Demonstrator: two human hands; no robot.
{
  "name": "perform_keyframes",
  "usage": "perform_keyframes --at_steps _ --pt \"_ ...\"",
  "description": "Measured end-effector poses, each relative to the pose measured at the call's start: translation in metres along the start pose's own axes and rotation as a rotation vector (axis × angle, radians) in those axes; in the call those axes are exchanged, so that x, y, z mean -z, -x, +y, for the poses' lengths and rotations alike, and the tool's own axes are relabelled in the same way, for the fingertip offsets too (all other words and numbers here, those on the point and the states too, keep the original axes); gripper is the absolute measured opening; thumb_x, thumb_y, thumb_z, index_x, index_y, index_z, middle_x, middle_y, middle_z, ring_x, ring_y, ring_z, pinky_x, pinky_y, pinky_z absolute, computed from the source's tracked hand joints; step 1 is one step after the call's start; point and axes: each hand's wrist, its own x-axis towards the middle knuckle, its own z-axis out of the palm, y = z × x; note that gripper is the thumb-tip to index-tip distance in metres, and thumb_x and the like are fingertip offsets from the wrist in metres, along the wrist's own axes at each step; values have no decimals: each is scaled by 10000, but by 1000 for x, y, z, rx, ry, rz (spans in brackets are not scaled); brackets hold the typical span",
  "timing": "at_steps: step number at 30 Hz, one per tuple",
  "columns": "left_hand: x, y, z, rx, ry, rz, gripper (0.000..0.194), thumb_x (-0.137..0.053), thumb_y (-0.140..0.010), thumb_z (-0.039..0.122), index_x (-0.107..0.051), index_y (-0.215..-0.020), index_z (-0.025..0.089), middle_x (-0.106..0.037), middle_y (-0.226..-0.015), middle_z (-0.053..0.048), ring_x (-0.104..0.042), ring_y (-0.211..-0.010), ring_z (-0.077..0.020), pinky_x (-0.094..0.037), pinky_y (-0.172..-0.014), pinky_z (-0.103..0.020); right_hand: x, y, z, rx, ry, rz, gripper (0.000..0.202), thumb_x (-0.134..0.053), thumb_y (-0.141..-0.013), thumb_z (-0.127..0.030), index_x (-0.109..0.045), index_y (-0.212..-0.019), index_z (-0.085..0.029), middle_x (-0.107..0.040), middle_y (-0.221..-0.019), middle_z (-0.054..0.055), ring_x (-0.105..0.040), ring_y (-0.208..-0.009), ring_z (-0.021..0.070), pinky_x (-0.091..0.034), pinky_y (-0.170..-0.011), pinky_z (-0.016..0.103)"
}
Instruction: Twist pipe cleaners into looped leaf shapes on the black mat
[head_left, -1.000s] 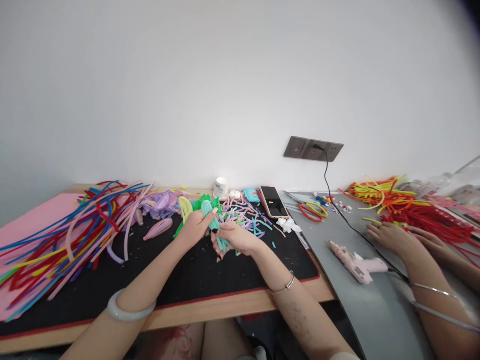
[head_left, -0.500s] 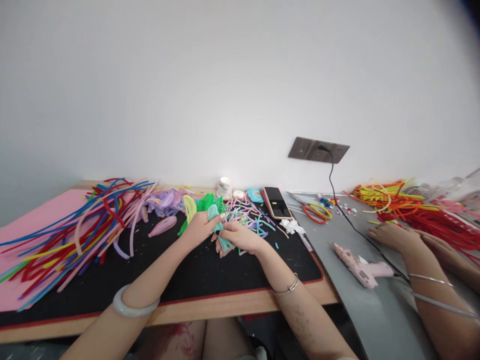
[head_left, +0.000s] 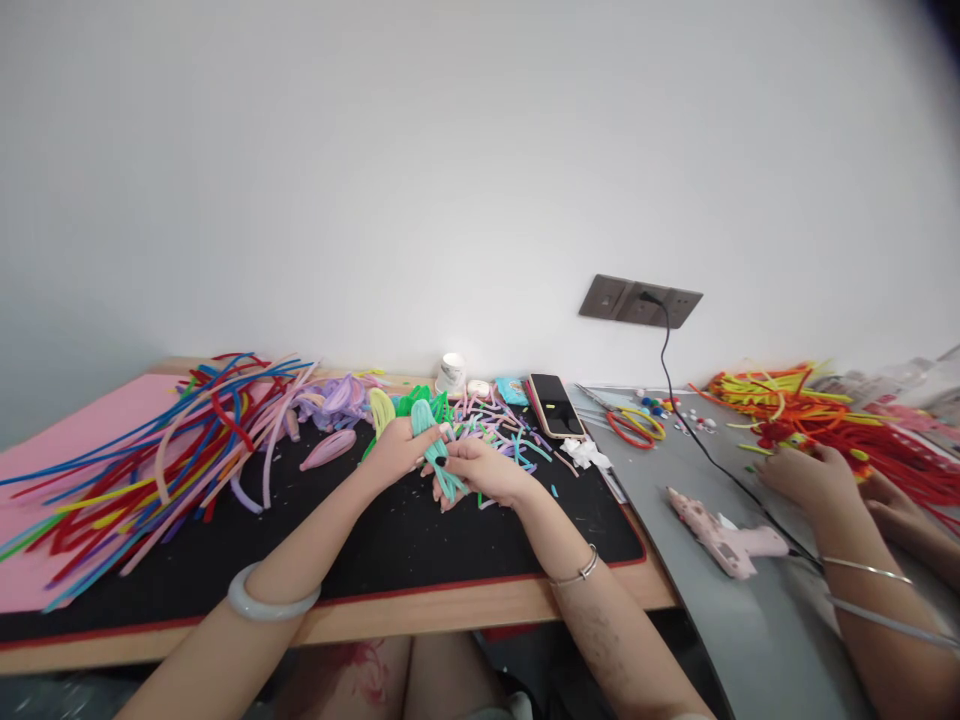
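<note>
A looped bundle of turquoise pipe cleaners [head_left: 424, 418] is held up over the black mat [head_left: 450, 555]. My left hand [head_left: 401, 448] grips its middle from the left, fingers closed. My right hand [head_left: 480, 470] pinches its lower end, where the strands spread out below the fingers. Green pipe cleaner loops [head_left: 420, 400] and a yellow looped bundle [head_left: 381, 410] lie just behind my left hand. Many short cut pipe cleaner pieces [head_left: 517, 440] are scattered behind and beside my right hand.
Long pipe cleaners [head_left: 187, 450] sprawl at left beside lilac bundles [head_left: 337, 400] and a pink bundle [head_left: 328, 450]. A paper cup [head_left: 451, 372], phone [head_left: 556, 405], scissors [head_left: 634, 425] and corded glue gun [head_left: 720, 535] stand around. A co-worker's hands [head_left: 806, 475] work at right.
My hands stay nearly in place, with the turquoise bundle turned slightly and showing more of its upper loop. At right, the co-worker's hands have lifted a red and yellow piece.
</note>
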Motion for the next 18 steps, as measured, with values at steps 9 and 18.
perform_keyframes --at_steps 9,18 --pt "1 -1 2 28 159 25 389 -518 -782 505 -599 -736 128 -416 -369 59 -363 -333 -74 -256 -362 -182 2 -2 2 8 -121 19 288 -600 -779 -347 -611 -949 -114 -632 -649 28 -608 -570 119 -537 -588 283" --pt "0 0 3 44 118 40 390 -526 -780 502 -610 -739 123 -419 -353 63 -399 -336 -87 -299 -381 -200 -4 -4 3 108 65 107 73 -574 -690 -129 -613 -747 -108 -597 -559 -17 -550 -472 82 -476 -490 196"
